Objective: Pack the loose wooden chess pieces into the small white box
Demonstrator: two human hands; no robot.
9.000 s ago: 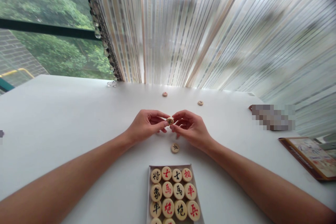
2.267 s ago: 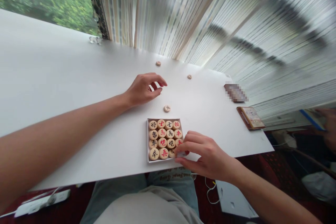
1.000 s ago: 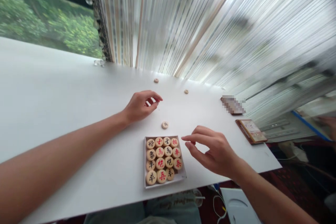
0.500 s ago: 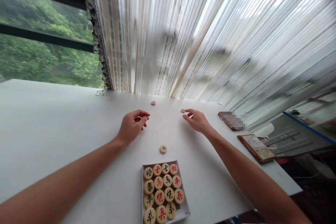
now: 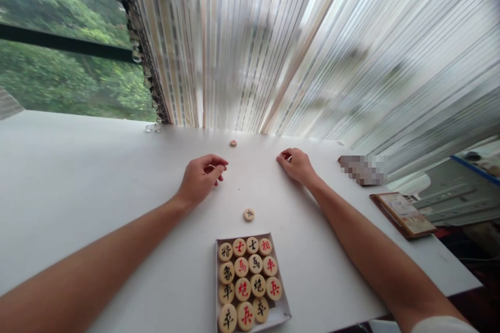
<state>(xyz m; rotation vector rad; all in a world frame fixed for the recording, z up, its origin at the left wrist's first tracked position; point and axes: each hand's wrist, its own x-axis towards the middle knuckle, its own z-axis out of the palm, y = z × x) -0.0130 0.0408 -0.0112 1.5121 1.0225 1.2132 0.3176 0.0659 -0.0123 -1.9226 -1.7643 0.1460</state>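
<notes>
My left hand hovers over the table left of centre, its fingers loosely curled and a little apart, with nothing visible in them. Farther right, my right hand rests low at the tabletop, thumb and index finger pinched together. The Chinese chess piece at its fingertips is almost wholly hidden now. A piece with a black character lies face up between my forearms. Just nearer stands an open box with rows of wooden pieces in red and black characters. Beyond my left hand, a red-marked piece lies near the far edge.
The white table meets a striped string curtain at the back. Small clear beads lie at the far left edge. A brown-framed board and a blurred-out item lie at the right edge.
My right hand's fingers have closed over the chess piece that was showing at their tips. My left hand keeps much the same pose. The view has shifted slightly.
</notes>
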